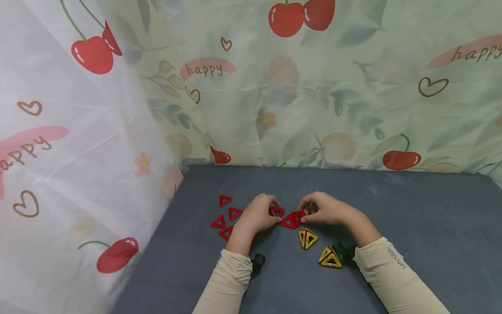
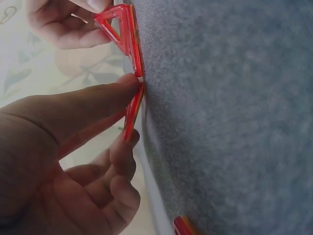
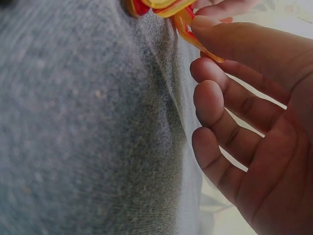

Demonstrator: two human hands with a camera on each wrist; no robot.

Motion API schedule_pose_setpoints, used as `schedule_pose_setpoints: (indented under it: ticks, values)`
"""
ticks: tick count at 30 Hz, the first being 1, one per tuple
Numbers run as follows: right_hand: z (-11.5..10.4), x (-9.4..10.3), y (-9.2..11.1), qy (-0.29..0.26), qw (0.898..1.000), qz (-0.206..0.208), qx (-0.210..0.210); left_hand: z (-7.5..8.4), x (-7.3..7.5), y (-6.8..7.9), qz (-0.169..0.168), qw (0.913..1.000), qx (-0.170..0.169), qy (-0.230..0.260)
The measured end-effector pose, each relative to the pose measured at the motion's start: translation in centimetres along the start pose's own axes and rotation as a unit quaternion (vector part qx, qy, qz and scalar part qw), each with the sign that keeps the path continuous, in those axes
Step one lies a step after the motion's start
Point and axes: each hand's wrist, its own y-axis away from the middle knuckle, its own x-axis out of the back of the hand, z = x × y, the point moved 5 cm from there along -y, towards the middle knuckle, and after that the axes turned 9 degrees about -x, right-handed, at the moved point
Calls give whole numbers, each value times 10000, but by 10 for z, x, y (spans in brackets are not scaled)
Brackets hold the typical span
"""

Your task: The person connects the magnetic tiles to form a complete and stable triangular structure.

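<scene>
1. We see the left hand (image 1: 259, 212), its fingers pinching a hollow red plastic triangle (image 1: 277, 209) at the grey fabric-covered counter (image 1: 431, 218).
2. Just to its right, the right hand (image 1: 328, 209) pinches the outer of two adjoining hollow red plastic triangles (image 1: 293, 220).
3. For a neat join, we judge it best to align edges, fingertips clear of the seam.
4. We read "happy" on the cherry-printed backdrop (image 1: 251, 104); the beige sleeve's (image 1: 408, 279) lettering is too small.
</scene>
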Motion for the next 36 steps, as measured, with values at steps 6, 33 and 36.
schedule_pose_setpoints:
  ticks: [6, 33, 36]
  values:
    - [-2, 0, 1, 41, 10000, -29, 77, 2, -1, -3, -84, 9991, -176, 365]
    - [-17, -6, 3, -180, 9993, -220, 228, 8, 6, -2, -348, 9851, -524, 1600]
    - [-20, -8, 4, -193, 9992, -233, 263, 8, 7, -2, -305, 9863, -457, 1556]
